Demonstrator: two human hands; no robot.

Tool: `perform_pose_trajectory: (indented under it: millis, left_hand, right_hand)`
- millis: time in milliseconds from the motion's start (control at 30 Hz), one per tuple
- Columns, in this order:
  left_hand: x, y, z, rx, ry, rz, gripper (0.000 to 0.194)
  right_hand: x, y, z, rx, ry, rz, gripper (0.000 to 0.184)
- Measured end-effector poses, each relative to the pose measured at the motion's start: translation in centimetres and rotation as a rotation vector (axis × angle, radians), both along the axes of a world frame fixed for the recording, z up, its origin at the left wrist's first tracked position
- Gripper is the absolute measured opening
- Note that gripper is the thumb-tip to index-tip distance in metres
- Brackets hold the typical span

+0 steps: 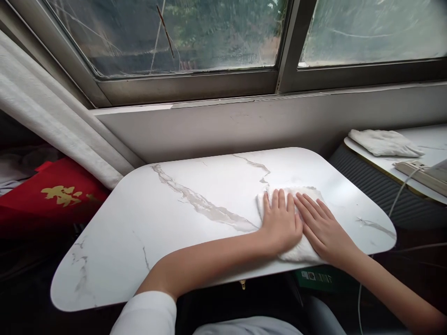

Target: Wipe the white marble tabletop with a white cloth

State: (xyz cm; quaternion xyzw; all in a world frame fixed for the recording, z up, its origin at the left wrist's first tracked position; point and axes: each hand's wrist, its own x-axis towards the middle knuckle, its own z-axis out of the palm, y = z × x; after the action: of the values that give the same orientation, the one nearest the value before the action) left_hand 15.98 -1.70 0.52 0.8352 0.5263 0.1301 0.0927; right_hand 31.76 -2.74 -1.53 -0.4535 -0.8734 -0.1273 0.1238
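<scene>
A white cloth (302,253) lies spread on the right part of a white marble-patterned tabletop (115,218). My left hand (281,225) rests flat on the cloth, its fingers stretched out and pointing away from me. Beside it, my right hand (321,228) also lies flat on the cloth, fingers extended and slanting toward the left hand. The two hands are close together, nearly touching at the fingers. Neither is wrapped around anything. Much of the cloth is covered by the hands.
Behind the tabletop is a wall ledge below a sliding window (192,86). A pale curtain (70,116) hangs at the left, near a red cloth (52,200) with gold lettering. On the right, another folded white cloth (384,142) and a power strip (424,174) rest on a side cabinet.
</scene>
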Motion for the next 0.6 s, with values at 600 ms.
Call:
perform_pose_trajectory:
  millis: [600]
  left_hand:
    - [2.1, 11.2, -0.7, 0.014, -0.047, 0.051, 0.056]
  right_hand:
    - [1.7, 12.0, 0.7, -0.221, 0.158, -0.137, 0.053]
